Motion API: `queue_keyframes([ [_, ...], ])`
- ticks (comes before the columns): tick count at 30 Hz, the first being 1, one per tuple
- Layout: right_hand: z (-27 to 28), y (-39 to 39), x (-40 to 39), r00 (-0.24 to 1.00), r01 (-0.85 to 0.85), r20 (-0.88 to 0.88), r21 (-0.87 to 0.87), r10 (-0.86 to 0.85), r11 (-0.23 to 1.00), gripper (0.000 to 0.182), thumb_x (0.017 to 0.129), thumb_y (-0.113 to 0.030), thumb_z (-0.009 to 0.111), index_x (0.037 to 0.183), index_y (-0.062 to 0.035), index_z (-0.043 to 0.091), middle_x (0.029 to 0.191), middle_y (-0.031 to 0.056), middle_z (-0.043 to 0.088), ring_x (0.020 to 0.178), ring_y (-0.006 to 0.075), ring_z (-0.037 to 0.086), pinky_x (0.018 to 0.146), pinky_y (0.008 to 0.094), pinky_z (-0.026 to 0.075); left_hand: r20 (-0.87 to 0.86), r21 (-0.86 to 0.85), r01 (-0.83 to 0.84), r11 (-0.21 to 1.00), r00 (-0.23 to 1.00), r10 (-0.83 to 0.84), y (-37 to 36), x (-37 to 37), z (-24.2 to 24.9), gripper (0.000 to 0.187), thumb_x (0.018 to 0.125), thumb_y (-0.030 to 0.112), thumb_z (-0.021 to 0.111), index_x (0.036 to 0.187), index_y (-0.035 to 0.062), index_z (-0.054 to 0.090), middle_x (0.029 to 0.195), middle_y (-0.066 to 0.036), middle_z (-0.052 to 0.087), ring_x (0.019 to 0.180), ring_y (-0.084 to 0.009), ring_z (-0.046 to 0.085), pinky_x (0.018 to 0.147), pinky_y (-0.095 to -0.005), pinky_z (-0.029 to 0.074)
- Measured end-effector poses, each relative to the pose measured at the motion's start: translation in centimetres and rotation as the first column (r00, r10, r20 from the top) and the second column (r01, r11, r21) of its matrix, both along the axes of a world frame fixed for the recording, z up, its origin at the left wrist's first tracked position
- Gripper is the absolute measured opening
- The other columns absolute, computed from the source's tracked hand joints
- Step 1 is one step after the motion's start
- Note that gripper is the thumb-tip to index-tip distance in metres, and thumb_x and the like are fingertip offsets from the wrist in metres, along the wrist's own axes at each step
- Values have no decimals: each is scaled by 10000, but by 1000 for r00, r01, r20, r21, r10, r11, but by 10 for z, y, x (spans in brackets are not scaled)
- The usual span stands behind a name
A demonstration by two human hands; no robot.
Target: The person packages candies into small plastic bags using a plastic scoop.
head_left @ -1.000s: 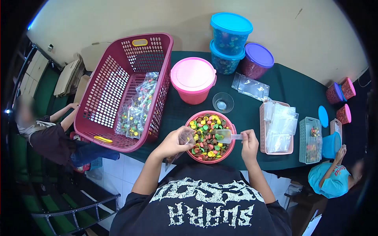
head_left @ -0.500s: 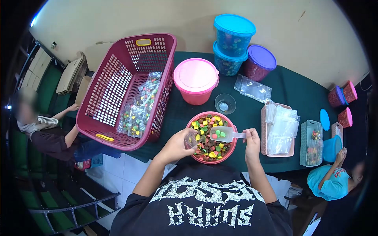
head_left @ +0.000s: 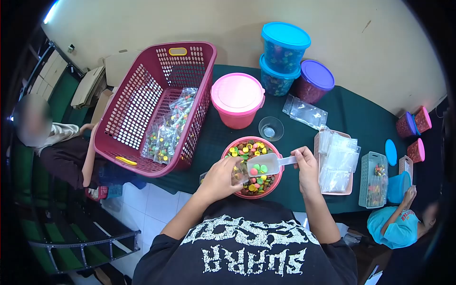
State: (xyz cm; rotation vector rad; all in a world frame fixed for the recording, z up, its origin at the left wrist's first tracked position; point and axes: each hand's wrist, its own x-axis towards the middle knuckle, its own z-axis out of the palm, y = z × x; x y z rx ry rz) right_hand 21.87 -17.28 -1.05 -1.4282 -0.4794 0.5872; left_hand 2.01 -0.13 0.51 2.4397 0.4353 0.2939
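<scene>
My right hand [head_left: 308, 172] grips the handle of a translucent white scoop [head_left: 264, 166], which carries several pink and green candies over the tub. Closed around a clear plastic bag [head_left: 239, 174] is my left hand [head_left: 220, 181], with the bag's mouth beside the scoop's front edge. My fingers partly hide the bag, so its contents are hard to make out. Beneath both hands stands a round pink tub [head_left: 279, 180] filled with brown, yellow, green and pink candies [head_left: 251, 148].
Filled bags [head_left: 172, 126] lie in a maroon basket [head_left: 197, 102]. Behind the tub stand a clear cup [head_left: 271, 129], a lidded pink bucket [head_left: 237, 97] and blue [head_left: 285, 45] and purple-lidded [head_left: 315, 80] containers. Flat bags [head_left: 338, 159] fill a basket at right. People sit left [head_left: 61, 156] and right [head_left: 396, 225].
The scoop has shifted slightly left and down, tilting toward the bag. My left hand has moved right, bringing the bag close to the scoop. The view has shifted slightly.
</scene>
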Motion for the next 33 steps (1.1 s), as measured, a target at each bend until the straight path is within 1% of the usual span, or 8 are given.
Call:
queue_keyframes([
  [9, 34, 4, -2, 964, -39, 260, -99, 64, 994, 161, 976, -159, 493, 909, -34, 569, 782, -3, 558, 698, 43, 450, 619, 197, 347, 44, -30, -15, 999, 999, 17, -17, 3, 3, 627, 654, 186, 762, 1201, 20, 503, 1120, -161, 580, 1058, -323, 565, 928, -417, 439],
  [12, 59, 2, -10, 817, 21, 572, -160, 75, 987, 31, 881, -68, 573, 881, -52, 600, 783, 46, 608, 678, 170, 509, 697, 304, 368, 84, -162, 34, 986, 996, -21, -19, 3, 5, 622, 696, 201, 754, 1224, 15, 484, 1086, -142, 593, 982, -272, 600, 846, -385, 474],
  [14, 90, -1, -13, 385, -331, 888, -123, 252, 936, 140, 760, -5, 649, 881, -65, 608, 784, 42, 621, 682, 217, 512, 725, 343, 348, 127, -261, 81, 962, 991, -49, -16, 1, 7, 628, 716, 207, 750, 1242, 10, 469, 1044, -126, 606, 895, -231, 634, 764, -353, 511],
  [17, 120, 3, -9, 244, -462, 939, -107, 243, 880, 229, 686, -1, 690, 889, -75, 614, 761, 27, 607, 681, 203, 510, 718, 342, 336, 60, -912, 162, 378, 962, -268, -7, 1, 25, 708, 732, 233, 756, 1300, -5, 406, 881, -43, 601, 559, -56, 559, 446, -195, 430],
  [20, 132, 7, -4, 294, -483, 920, -89, 257, 871, 198, 712, -8, 681, 886, -77, 615, 726, 21, 558, 672, 204, 491, 719, 344, 330, 292, -941, 322, 104, 928, -233, -4, 12, 5, 879, 659, 276, 799, 1355, -31, 359, 1007, -90, 585, 872, -159, 600, 715, -296, 501],
  [25, 133, 9, -6, 305, -483, 913, -95, 269, 870, 142, 756, -13, 647, 881, -77, 625, 709, 33, 509, 684, 217, 476, 732, 346, 334, 256, -948, 308, 80, 889, -381, -12, 17, 14, 831, 652, 314, 802, 1305, -27, 417, 1101, -110, 562, 1007, -179, 563, 855, -312, 462],
  [29, 116, -11, 11, 815, -146, 579, 178, 17, 973, 54, 834, -33, 601, 877, -61, 620, 720, 69, 527, 720, 234, 485, 698, 359, 390, 289, -897, 352, 267, 925, -247, -2, 6, 12, 751, 675, 311, 783, 1268, -15, 458, 1087, -78, 569, 1012, -168, 550, 875, -301, 441],
  [33, 68, -15, 15, 552, 110, 823, -228, 131, 967, 82, 894, -118, 565, 871, -50, 604, 716, 89, 575, 687, 252, 506, 704, 359, 378, 175, -891, 197, 408, 980, -91, 12, -22, 5, 573, 761, 179, 735, 1247, 23, 475, 1082, -65, 558, 1002, -138, 542, 878, -286, 448],
])
